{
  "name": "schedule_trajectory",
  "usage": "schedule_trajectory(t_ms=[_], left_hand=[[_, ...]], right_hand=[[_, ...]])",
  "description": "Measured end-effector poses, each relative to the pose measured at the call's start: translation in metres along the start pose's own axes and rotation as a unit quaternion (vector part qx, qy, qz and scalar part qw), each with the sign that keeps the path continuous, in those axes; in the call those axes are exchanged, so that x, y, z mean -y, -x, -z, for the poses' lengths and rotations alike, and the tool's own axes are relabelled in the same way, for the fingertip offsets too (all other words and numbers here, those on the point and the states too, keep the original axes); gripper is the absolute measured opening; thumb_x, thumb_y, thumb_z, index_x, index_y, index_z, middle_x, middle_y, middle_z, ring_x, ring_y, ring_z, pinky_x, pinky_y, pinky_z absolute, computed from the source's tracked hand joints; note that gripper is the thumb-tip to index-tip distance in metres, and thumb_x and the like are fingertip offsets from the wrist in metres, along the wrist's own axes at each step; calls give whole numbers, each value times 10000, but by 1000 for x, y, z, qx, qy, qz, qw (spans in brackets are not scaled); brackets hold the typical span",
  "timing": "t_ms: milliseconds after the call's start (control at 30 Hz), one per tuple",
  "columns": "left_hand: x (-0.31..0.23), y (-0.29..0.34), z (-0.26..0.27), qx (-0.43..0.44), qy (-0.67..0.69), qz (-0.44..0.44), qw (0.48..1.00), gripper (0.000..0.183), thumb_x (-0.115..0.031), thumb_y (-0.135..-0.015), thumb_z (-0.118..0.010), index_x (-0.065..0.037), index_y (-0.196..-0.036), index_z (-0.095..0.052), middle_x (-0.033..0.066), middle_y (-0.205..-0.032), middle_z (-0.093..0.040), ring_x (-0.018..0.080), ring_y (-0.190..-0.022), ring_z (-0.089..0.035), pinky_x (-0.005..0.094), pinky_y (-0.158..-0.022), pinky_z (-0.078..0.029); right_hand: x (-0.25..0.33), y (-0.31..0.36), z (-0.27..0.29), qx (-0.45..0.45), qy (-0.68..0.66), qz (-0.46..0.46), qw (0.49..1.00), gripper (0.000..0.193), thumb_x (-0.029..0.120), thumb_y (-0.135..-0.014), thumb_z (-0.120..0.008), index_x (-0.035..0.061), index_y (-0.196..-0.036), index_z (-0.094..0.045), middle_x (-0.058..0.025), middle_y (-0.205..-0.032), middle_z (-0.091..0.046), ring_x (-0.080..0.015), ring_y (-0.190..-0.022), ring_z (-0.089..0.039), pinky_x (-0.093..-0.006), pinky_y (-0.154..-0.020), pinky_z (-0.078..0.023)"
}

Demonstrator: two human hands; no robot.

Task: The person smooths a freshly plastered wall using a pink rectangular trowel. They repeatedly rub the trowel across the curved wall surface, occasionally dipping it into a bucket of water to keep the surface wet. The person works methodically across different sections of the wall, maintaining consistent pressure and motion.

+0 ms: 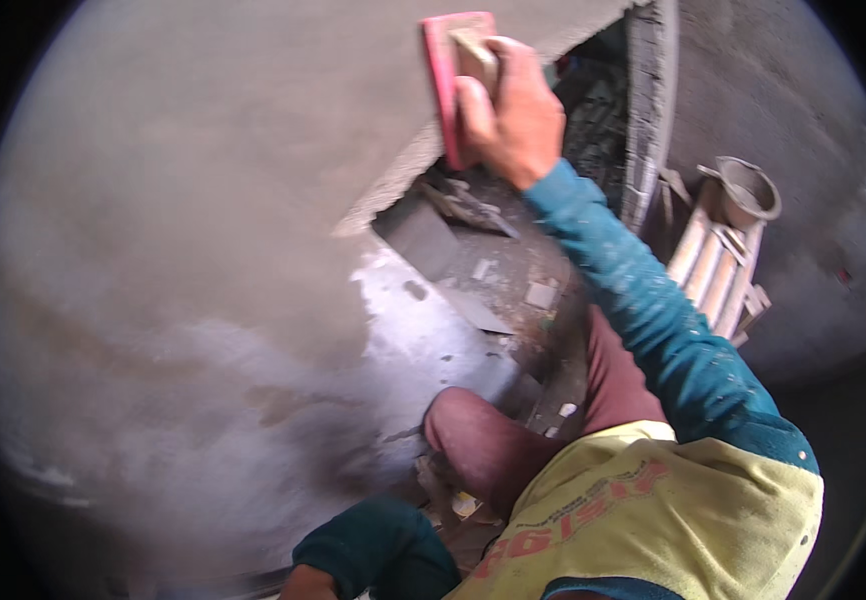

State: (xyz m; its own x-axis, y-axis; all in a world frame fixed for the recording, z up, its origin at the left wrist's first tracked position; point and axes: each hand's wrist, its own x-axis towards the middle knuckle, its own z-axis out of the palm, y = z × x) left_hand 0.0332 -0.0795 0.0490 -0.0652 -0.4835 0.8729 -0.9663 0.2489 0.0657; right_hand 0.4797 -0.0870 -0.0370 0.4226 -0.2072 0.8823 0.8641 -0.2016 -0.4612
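Our right hand (pixel 519 122), clamped on a red float (pixel 444 78), at the ragged edge (pixel 400 178) of an opening (pixel 501 240).
Left of the opening, the grey wall (pixel 223 150) looks smoothed; that edge seems unfinished (our left hand is out of view).

And here's the tally: one hand (pixel 518 125) in sight, the right, and one red float (pixel 445 85)! Two teal sleeves (pixel 643 300), two maroon trouser legs (pixel 493 440), a single yellow top (pixel 668 500)! Out right, one bucket (pixel 750 205), one slatted wooden stand (pixel 708 265)! One wall opening (pixel 473 245), and its scraps (pixel 541 295)? Several, too jumbled to number!
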Motion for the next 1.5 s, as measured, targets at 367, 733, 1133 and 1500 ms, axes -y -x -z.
schedule_trajectory(t_ms=[367, 733, 1133, 1500], left_hand=[[-27, 124, 47, -134, -104, 420, 892, 217, -190, -1075, -638, -110, -1268, -696, 111, -1249, -740, 255, -1227, -692, 466, -1010, -600], [41, 175, 81, -49, -231, 773, 589, 274, -231, -1092, -629, -92, -1317, -699, 131, -1272, -746, 279, -1260, -681, 465, -1070, -572], [248, 227, 17, 97, -170, 858, 474, 340, -274, -1110, -620, -71, -1371, -701, 152, -1298, -752, 305, -1296, -669, 464, -1134, -542], [325, 160, -29, 119, -190, 878, 423, 338, -337, -1087, -679, -87, -1295, -773, 173, -1335, -753, 413, -1378, -601, 535, -1244, -405]], right_hand=[[-15, 52, 84, 185, -139, -82, 969, 517, 207, -910, -800, 32, -1359, -613, -152, -1204, -685, -276, -1124, -721, -397, -969, -592], [-266, 140, 338, -27, -116, -618, 777, 338, 224, -1100, -620, -5, -1333, -704, -90, -1189, -738, -205, -1039, -732, -405, -889, -635], [-619, 83, 630, 136, 384, -462, 788, 376, 264, -1028, -729, 25, -1315, -772, -93, -1112, -802, -198, -984, -715, -365, -905, -573], [-718, -18, 518, 567, 521, -315, 554, 422, 387, -988, -743, 79, -1263, -832, -158, -1183, -825, -296, -1050, -796, -441, -968, -615]])
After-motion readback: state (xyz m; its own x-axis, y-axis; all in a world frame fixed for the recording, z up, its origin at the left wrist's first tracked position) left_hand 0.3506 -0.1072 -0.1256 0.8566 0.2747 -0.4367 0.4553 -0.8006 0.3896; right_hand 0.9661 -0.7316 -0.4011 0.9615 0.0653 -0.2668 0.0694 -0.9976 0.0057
